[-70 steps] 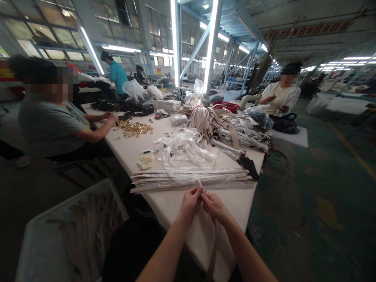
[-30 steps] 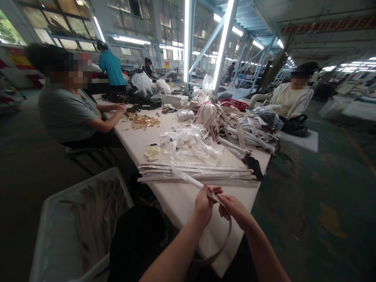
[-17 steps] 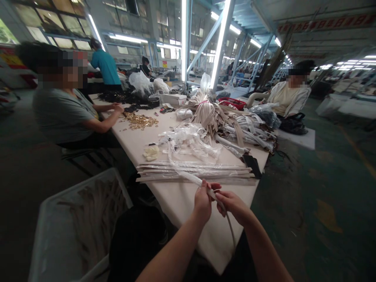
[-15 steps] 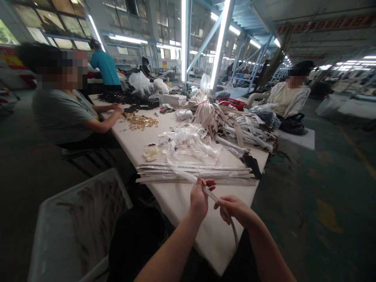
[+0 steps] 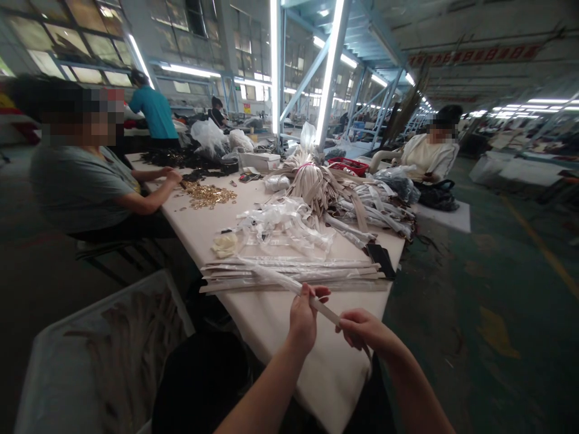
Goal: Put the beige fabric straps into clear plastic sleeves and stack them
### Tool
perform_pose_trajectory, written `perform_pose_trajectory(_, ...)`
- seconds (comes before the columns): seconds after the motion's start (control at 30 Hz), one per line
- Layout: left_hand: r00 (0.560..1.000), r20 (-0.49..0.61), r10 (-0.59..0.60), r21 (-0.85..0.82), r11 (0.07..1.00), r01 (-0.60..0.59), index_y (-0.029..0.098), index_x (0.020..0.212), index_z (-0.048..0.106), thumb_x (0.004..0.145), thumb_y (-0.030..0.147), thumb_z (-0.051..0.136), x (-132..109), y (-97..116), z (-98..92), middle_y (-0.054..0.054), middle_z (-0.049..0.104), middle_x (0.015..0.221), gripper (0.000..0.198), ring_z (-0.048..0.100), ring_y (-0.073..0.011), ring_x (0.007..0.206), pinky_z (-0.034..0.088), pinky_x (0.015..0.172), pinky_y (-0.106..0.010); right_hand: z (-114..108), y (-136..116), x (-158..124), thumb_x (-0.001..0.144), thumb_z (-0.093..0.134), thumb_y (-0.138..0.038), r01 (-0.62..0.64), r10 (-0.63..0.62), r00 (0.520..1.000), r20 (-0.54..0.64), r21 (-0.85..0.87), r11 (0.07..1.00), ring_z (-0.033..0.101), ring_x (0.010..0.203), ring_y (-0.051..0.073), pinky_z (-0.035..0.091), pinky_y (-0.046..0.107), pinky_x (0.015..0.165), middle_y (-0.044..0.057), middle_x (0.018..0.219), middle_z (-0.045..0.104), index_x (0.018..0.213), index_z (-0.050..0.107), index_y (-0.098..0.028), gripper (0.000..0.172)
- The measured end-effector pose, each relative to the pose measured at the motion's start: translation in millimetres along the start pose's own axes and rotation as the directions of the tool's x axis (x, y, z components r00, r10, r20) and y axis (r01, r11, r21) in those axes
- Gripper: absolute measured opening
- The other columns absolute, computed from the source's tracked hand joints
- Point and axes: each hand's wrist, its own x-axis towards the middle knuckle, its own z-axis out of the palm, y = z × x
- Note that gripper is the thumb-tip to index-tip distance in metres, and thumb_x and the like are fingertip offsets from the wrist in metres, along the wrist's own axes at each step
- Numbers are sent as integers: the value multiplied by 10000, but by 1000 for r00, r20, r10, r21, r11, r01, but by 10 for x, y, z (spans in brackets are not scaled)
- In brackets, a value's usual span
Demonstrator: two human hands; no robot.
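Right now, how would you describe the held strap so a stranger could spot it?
At the near end of the white table, find the left hand and right hand. Between them runs a pale strap, the only one lifted off the table.

Right hand [image 5: 364, 328] slides off along strap [image 5: 323, 311]
It now stands apart from the left hand [image 5: 302, 319], the strap lying straighter than before.

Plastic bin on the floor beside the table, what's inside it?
The translucent white bin holds a pile of long beige straps. The bin's bottom and anything beneath the top layer of straps are covered, so they can't be seen.
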Motion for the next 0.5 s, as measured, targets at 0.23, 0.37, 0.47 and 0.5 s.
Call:
perform_pose_trajectory(0.23,986,25,-163,55,985,162,154,777,572,847,588,632,-155,-219,66,-129,728,933,443,673,-201,651,512,612,-333,89,-102,-33,838,601,-678,67,-67,998,-4,7,998,528,473,106,371,220,468,15,614,634,835,629,-143,535)
perform_pose_trajectory(0.37,999,18,-38,-5,999,39,168,791,555,879,552,620,-97,-103,11,-129,729,938,399,692,-264,931,508,858,-407,-68,109,-249,830,611,-674,-77,81,993,81,-46,996,498,429,106,346,223,448,3,564,611,925,663,-126,559)
perform_pose_trajectory(0.47,998,25,-58,-3,998,58,165,784,546,889,565,601,-119,-187,2,-137,728,913,417,694,-262,913,509,843,-397,-92,220,-245,829,593,-703,-66,67,998,20,-58,996,378,384,69,237,212,409,-30,511,538,910,655,-125,587)
perform_pose_trajectory(0.5,996,29,-87,6,996,87,162,777,546,887,578,596,-147,-259,14,-143,727,901,433,698,-253,865,517,796,-378,-63,213,-212,832,586,-710,-41,41,999,8,-49,998,373,389,67,230,213,410,-31,513,532,897,648,-127,590)
